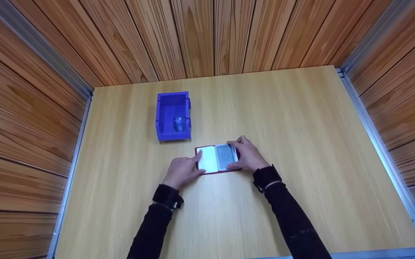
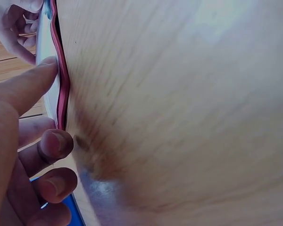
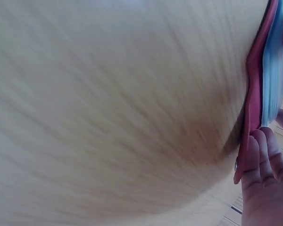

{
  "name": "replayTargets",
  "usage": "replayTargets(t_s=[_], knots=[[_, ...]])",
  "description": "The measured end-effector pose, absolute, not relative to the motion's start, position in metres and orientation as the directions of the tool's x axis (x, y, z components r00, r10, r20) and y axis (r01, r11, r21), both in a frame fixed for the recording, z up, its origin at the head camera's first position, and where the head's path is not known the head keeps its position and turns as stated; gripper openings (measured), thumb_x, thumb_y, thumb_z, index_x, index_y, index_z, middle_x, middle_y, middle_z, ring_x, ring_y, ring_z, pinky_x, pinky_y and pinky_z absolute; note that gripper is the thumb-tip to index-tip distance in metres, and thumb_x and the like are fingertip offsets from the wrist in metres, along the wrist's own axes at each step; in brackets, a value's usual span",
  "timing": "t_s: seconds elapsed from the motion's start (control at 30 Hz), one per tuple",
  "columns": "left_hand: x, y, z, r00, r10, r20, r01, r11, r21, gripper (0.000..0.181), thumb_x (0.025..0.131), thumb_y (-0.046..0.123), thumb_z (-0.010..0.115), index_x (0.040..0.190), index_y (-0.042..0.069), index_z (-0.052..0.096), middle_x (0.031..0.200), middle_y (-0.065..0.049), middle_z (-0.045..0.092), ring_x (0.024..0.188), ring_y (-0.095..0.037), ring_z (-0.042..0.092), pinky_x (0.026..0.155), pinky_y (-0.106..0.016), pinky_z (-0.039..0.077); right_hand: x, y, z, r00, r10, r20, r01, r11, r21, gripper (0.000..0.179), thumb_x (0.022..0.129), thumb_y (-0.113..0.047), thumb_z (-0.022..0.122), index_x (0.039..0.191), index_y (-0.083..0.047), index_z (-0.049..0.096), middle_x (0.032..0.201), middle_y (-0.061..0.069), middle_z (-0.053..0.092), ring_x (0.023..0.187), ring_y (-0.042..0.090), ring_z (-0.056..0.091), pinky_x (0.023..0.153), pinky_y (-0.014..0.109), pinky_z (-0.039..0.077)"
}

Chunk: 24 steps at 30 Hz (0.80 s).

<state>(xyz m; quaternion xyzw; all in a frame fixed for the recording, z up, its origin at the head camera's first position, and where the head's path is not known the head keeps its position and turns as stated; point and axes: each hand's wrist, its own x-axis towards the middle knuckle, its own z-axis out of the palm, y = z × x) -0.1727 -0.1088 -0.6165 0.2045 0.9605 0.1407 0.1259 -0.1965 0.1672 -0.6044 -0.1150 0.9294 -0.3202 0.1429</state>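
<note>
An open red card holder (image 1: 211, 159) with a white left page and clear plastic sleeves (image 1: 225, 157) on the right lies on the table. My left hand (image 1: 181, 170) grips its left end, the thumb (image 2: 41, 77) pressing on the white page. The other left fingers curl beside the edge in the left wrist view. At the right end, my right hand (image 1: 249, 156) holds the cover and the sleeve stack, thumb and forefinger at opposite corners. Several right fingers (image 3: 264, 153) touch the red cover (image 3: 254, 89) in the right wrist view.
A blue plastic bin (image 1: 161, 133) stands beyond the left hand, with a small see-through item (image 1: 179, 124) inside. The wooden table (image 1: 301, 144) is bounded by metal rails and wood-panelled walls (image 1: 193, 36) at the back and sides.
</note>
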Motion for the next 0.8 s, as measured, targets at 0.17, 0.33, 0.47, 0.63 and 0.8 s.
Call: replayTargets(t_s=[0.17,0.33,0.47,0.63,0.8], knots=[[-0.1718,-0.1080,-0.6166,-0.885,0.426,-0.186,0.354,0.877,0.325,0.076,0.094,0.052,0.072,0.156,0.015,0.048,0.061,0.005,0.038,0.058,-0.016,0.038,0.063,-0.034,0.037,-0.1970,0.1662,-0.6051,-0.938,-0.297,-0.177,-0.119,0.758,-0.641,0.087,0.063,-0.031,0.101,0.138,-0.013,0.060,0.131,0.012,0.048,0.118,0.032,0.054,0.106,0.047,0.046],[-0.1711,-0.1079,-0.6158,-0.887,0.422,-0.187,0.348,0.878,0.329,0.075,0.094,0.051,0.072,0.156,0.016,0.049,0.061,0.005,0.037,0.059,-0.017,0.039,0.063,-0.034,0.037,-0.1972,0.1651,-0.6046,-0.933,-0.319,-0.164,-0.138,0.741,-0.657,0.095,0.062,-0.027,0.102,0.145,-0.014,0.056,0.134,0.013,0.047,0.120,0.033,0.054,0.106,0.048,0.046],[-0.1706,-0.1073,-0.6157,-0.886,0.421,-0.194,0.342,0.877,0.339,0.075,0.094,0.051,0.072,0.156,0.016,0.049,0.062,0.004,0.040,0.060,-0.017,0.041,0.066,-0.036,0.039,-0.1969,0.1654,-0.6031,-0.925,-0.343,-0.162,-0.160,0.741,-0.653,0.099,0.063,-0.028,0.102,0.148,-0.011,0.056,0.136,0.016,0.046,0.123,0.035,0.051,0.108,0.048,0.045],[-0.1712,-0.1072,-0.6156,-0.884,0.426,-0.193,0.346,0.874,0.341,0.075,0.094,0.051,0.072,0.156,0.016,0.048,0.063,0.004,0.041,0.060,-0.017,0.041,0.067,-0.037,0.042,-0.1981,0.1648,-0.6024,-0.925,-0.344,-0.161,-0.165,0.745,-0.646,0.093,0.062,-0.029,0.102,0.143,-0.010,0.060,0.138,0.015,0.045,0.124,0.035,0.052,0.107,0.049,0.045],[-0.1722,-0.1081,-0.6146,-0.885,0.426,-0.190,0.348,0.874,0.338,0.075,0.095,0.051,0.071,0.156,0.016,0.048,0.062,0.005,0.037,0.059,-0.016,0.038,0.064,-0.036,0.038,-0.1994,0.1636,-0.6013,-0.924,-0.348,-0.157,-0.176,0.754,-0.633,0.092,0.063,-0.030,0.101,0.143,-0.012,0.060,0.138,0.012,0.046,0.123,0.034,0.053,0.106,0.049,0.045]])
